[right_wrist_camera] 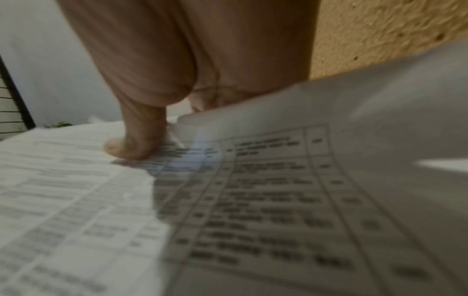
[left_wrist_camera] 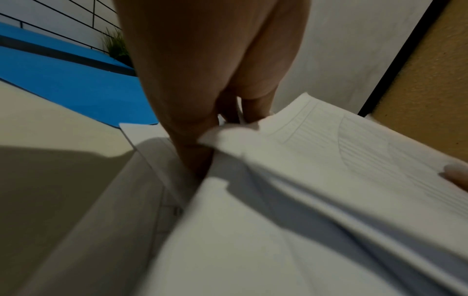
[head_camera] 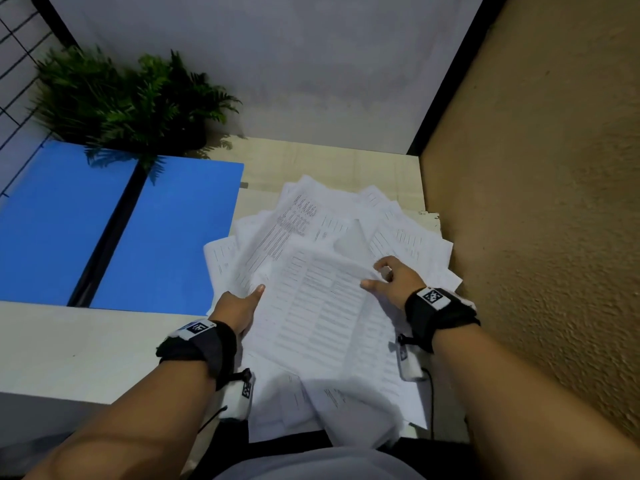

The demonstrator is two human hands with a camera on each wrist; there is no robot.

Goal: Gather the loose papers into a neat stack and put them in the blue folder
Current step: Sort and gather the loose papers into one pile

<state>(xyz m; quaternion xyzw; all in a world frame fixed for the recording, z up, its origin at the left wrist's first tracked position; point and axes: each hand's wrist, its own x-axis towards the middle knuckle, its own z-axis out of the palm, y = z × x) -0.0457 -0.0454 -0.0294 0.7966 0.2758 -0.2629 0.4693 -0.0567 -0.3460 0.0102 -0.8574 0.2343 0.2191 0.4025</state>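
Observation:
Many white printed papers (head_camera: 329,258) lie fanned in a loose pile on the right half of the table, some hanging over its front edge. The blue folder (head_camera: 166,237) lies open and flat to their left, its right edge touching the pile. My left hand (head_camera: 250,299) grips the pile's left edge, thumb on top and fingers (left_wrist_camera: 249,109) tucked under the papers (left_wrist_camera: 316,180). My right hand (head_camera: 381,277) holds the right side, thumb (right_wrist_camera: 129,149) pressing on a printed sheet (right_wrist_camera: 266,190) while the curled fingers sit behind a raised sheet.
A green fern (head_camera: 131,98) stands at the back left, leaning over the folder. A rough tan wall (head_camera: 536,202) closes the right side next to the papers. A wire grid (head_camera: 17,64) is at the far left. Bare tabletop (head_camera: 86,348) lies in front of the folder.

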